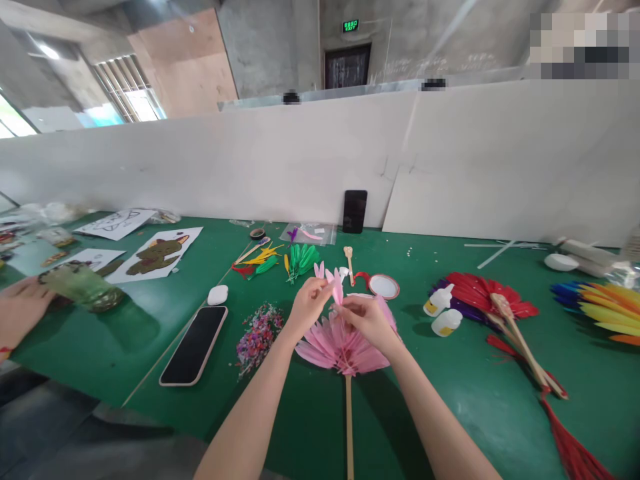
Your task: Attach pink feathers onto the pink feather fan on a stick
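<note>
A pink feather fan [336, 352] on a wooden stick lies on the green table [450, 413] in front of me. My left hand [307, 305] pinches a single pink feather [338, 287] above the fan's top edge. My right hand [367, 321] rests on the fan's upper right part, its fingers curled against the feathers near that same loose feather. Two more loose pink feathers [319, 269] lie just behind my hands.
A phone [194, 345] and a pile of coloured sequins [258, 333] lie to the left. Green and yellow feathers [298, 258], a small round mirror [383, 286], two glue bottles [442, 312], a red feather fan [487, 297] and a multicoloured fan [603, 308] lie around. Another person's hand [20, 312] is at far left.
</note>
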`<state>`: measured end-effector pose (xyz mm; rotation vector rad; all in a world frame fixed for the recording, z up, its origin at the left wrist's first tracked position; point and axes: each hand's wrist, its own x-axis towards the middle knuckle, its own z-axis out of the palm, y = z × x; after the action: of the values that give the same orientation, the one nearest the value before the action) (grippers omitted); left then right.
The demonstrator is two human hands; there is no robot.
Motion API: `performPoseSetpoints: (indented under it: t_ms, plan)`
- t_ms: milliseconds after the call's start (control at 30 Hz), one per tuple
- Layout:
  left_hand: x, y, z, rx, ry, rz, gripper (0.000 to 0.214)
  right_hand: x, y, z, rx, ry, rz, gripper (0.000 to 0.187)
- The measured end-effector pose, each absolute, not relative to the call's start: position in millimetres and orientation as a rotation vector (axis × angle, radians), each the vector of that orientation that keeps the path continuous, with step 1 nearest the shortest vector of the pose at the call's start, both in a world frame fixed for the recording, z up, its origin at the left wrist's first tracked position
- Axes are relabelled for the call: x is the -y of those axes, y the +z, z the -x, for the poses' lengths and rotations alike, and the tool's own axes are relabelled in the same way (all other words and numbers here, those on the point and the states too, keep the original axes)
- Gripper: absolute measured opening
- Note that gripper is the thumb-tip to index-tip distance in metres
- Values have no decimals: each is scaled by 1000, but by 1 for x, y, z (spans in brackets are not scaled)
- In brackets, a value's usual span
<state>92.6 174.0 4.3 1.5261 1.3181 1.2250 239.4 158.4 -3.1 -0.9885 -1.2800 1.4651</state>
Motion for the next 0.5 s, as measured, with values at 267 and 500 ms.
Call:
performPoseSetpoints:
  t_ms: [267, 500]
  plan:
    - [-174, 1, -92, -1287, 1234, -1509, 26, -153, 5, -238, 1470, 1486, 927, 36]
    - [-170, 0, -100, -1387, 1314, -1417, 33, -157, -9, -236, 1428, 1314, 1012, 40]
